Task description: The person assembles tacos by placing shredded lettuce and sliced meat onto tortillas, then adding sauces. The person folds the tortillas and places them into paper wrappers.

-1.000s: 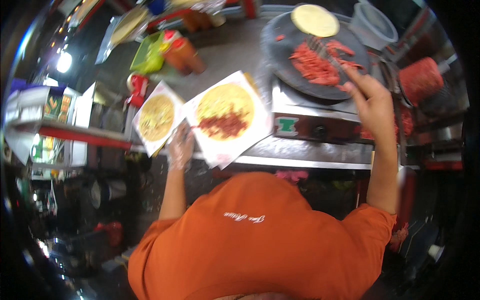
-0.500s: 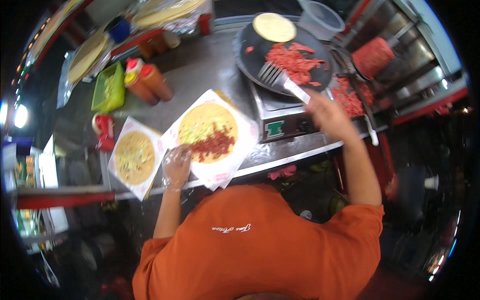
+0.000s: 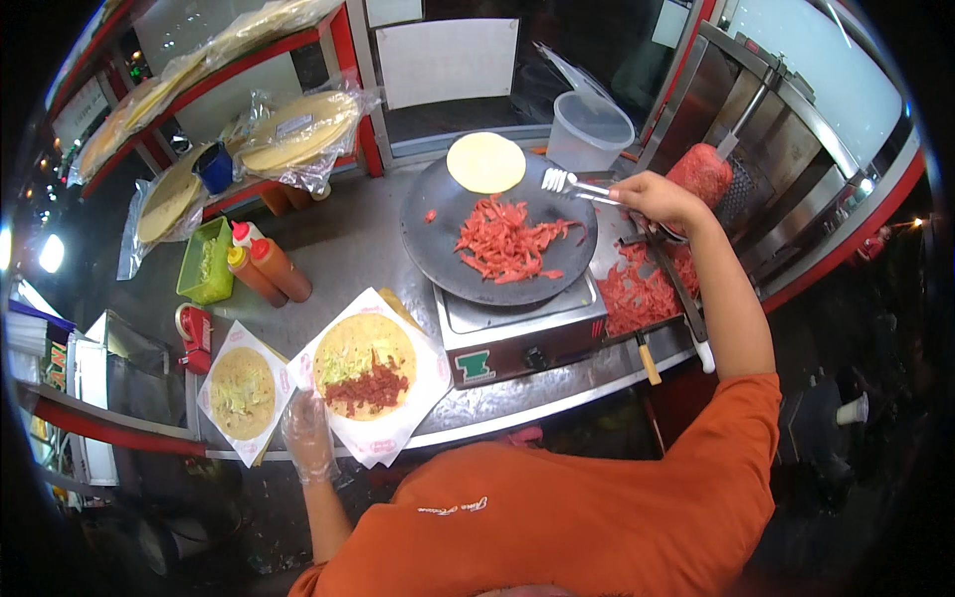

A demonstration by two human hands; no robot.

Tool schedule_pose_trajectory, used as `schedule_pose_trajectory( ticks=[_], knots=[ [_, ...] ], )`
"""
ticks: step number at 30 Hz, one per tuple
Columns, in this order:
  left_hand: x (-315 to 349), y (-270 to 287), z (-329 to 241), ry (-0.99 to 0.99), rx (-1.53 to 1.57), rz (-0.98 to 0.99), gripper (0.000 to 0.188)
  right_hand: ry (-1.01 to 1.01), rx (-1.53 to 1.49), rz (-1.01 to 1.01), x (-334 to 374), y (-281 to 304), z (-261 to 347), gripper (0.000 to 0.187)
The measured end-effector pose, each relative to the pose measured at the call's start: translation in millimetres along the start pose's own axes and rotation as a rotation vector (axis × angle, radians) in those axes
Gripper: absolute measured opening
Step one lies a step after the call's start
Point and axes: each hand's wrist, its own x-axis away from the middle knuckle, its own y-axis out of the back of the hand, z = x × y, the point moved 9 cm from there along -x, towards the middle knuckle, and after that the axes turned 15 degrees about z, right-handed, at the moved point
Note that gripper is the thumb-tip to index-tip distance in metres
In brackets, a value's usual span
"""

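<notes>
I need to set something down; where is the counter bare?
Mainly the counter patch between the sauce bottles and the griddle; also a thin strip before the stove. It's crowded right of the stove, with shredded meat and a knife, and left, where two topped flatbreads flank the left hand.

head cam, left of fisheye pair | from wearer's head, looking down past shirt (image 3: 557, 517) | faces tabletop (image 3: 343, 234), griddle (image 3: 435, 239) just above centre | hands (image 3: 657, 199) near, both in frame | edges bow at rim
</notes>
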Motion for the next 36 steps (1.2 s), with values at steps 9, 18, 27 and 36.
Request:
schedule_pose_trajectory(
  ticks=[9, 18, 27, 36],
  knots=[
    [26, -16, -53, -0.028, -0.059, -0.013, 0.022, 0.308, 0.228, -0.311, -120, 40, 80, 0.036],
    [70, -10, -62, 0.089, -0.136, 0.019, 0.016, 0.307, 0.818, -0.224, -22, -14, 155, 0.031],
    [49, -14, -107, -0.101, -0.178, 0.13, 0.019, 0.129, 0.083, 0.531, -39, -40, 69, 0.032],
    [45, -30, -123, -0.099, -0.004, 0.184, 0.018, 0.011, -0.226, 0.473, -35, -65, 41, 0.046]
  ],
)
